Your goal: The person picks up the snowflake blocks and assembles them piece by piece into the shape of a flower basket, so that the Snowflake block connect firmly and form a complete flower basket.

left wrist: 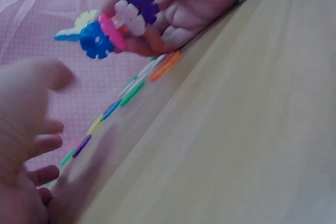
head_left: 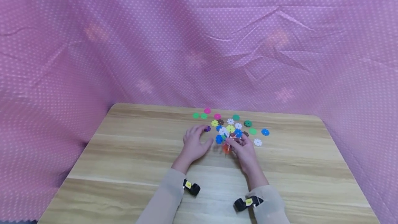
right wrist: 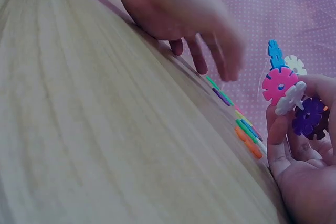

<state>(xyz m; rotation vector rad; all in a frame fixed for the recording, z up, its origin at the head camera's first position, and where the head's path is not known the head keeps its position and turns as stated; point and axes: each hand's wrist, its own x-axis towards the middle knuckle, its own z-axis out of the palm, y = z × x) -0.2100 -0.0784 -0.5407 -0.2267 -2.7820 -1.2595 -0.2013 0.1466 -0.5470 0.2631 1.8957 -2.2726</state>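
My right hand [head_left: 245, 151] pinches a joined cluster of notched, flower-shaped plastic discs above the table. The right wrist view shows its pink disc [right wrist: 278, 83], white disc [right wrist: 290, 99], purple disc [right wrist: 307, 118] and blue disc [right wrist: 274, 53], plus a pale yellow disc [right wrist: 295, 65] and a dark brown one partly hidden by the hand. To its left, my left hand [head_left: 194, 144] holds nothing, its fingers loosely spread over the tabletop. Nearest to its fingertips in the head view lies a loose purple disc [head_left: 207, 129].
Loose discs of several colours are scattered around and beyond the hands, among them an orange disc [head_left: 226, 149], a white disc [head_left: 257, 142] and a blue disc [head_left: 265, 132]. Pink dotted cloth [head_left: 199, 44] hangs behind the wooden table [head_left: 124, 161] and at its sides.
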